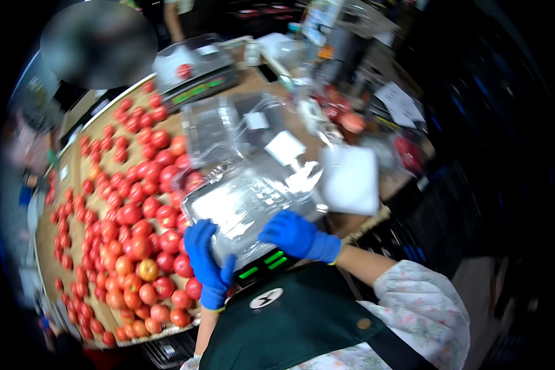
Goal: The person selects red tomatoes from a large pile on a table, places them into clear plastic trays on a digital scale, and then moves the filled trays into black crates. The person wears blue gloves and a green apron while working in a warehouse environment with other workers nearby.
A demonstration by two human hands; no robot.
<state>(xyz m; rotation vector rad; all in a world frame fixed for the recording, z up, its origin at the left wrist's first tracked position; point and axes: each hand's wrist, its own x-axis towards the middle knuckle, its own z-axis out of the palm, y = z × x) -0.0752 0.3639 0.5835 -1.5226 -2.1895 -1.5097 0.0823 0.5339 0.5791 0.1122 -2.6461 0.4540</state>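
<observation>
My left hand (208,261), in a blue glove with a yellow cuff edge, is at the left front corner of a weighing scale, thumb apart from the fingers. Across the scale's top lies shiny clear plastic (240,208), too glary to tell whether film or a container. My right hand (291,235), gloved alike, is over its front right part with curled fingers; whether it pinches the plastic is unclear. Green digits glow on the scale's display (263,264), just below my hands. Many red tomatoes (141,247) spread over the table to the left of my left hand.
Clear plastic containers (208,129) lie behind the scale, near a white label (284,148). White sheets in plastic (350,180) sit to its right. A second scale (199,85) holds a tomato. Bagged red produce (340,111) and a phone (267,73) are farther back. People stand around the table.
</observation>
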